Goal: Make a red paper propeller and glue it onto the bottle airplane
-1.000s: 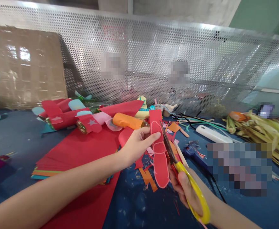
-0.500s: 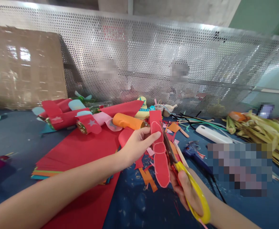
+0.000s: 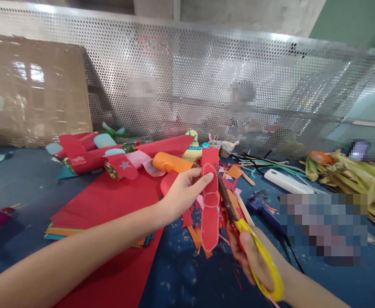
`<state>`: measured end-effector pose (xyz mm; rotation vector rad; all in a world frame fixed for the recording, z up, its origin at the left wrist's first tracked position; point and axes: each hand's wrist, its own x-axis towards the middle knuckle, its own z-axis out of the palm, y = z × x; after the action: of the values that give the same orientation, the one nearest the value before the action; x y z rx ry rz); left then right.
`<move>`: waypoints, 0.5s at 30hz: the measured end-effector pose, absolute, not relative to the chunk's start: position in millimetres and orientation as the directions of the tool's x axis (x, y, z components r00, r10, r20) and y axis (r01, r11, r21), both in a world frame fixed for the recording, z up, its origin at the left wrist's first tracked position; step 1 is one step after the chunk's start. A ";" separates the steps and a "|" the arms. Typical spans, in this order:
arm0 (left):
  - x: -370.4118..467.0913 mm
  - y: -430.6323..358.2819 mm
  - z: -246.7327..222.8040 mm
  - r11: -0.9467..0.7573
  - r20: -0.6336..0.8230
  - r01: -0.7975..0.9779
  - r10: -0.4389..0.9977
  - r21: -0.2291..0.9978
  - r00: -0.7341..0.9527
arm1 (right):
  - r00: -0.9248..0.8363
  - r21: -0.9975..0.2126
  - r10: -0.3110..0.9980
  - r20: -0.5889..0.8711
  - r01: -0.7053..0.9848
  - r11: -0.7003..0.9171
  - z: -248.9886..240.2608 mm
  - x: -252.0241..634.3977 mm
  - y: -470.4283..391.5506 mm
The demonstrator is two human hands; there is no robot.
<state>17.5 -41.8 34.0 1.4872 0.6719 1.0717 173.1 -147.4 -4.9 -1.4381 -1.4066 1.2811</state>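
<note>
Between thumb and fingers, my left hand [image 3: 182, 194] pinches a long red paper strip [image 3: 210, 222] near its upper part. Pale outlines of rounded shapes are drawn on the strip, and its lower end hangs free with a rounded edge. My right hand [image 3: 248, 252] is wrapped round the yellow handles of a pair of scissors [image 3: 264, 265]. The dark blades point up and left, with their tips at the strip's right edge beside my left thumb. How far the blades are apart is hard to tell.
Red sheets [image 3: 110, 201] lie at the left, with rolled paper pieces [image 3: 91, 158] behind. Paper scraps [image 3: 235, 172] surround the strip. Right of them are a blue glue gun [image 3: 267, 214], a white tool [image 3: 286, 182] and dried husks [image 3: 350, 179]. A perforated metal panel [image 3: 200, 64] stands behind.
The lower end of the red strip has swung slightly left, and my left thumb has shifted a little up and left. The scissors remain at the strip's right edge.
</note>
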 end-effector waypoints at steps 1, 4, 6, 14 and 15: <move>17.7 -41.9 34.5 -0.203 0.252 -0.157 0.870 0.967 0.424 | -0.117 -0.958 0.982 -0.151 0.261 -0.116 -4.6 173.7 -147.0; 17.7 -42.0 35.9 -0.193 0.246 -0.165 0.872 0.967 0.423 | -0.168 -0.951 0.980 -0.106 0.304 -0.050 -4.0 176.2 -145.8; 17.2 -41.7 36.8 -0.192 0.243 -0.162 0.876 0.968 0.416 | -0.185 -0.941 0.982 -0.049 0.338 0.017 -3.0 178.2 -145.0; 14.9 -40.5 39.2 -0.218 0.243 -0.109 0.830 0.970 0.501 | -0.201 -0.900 0.968 0.153 0.377 0.220 -8.0 183.8 -140.9; 15.0 -41.1 39.6 -0.221 0.242 -0.104 0.824 0.970 0.512 | -0.206 -0.901 0.968 0.146 0.377 0.216 -9.4 184.3 -140.5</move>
<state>15.0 -41.1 39.6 1.5619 0.6397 0.9722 184.3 -140.5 -9.4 -1.2645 -1.7220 0.9695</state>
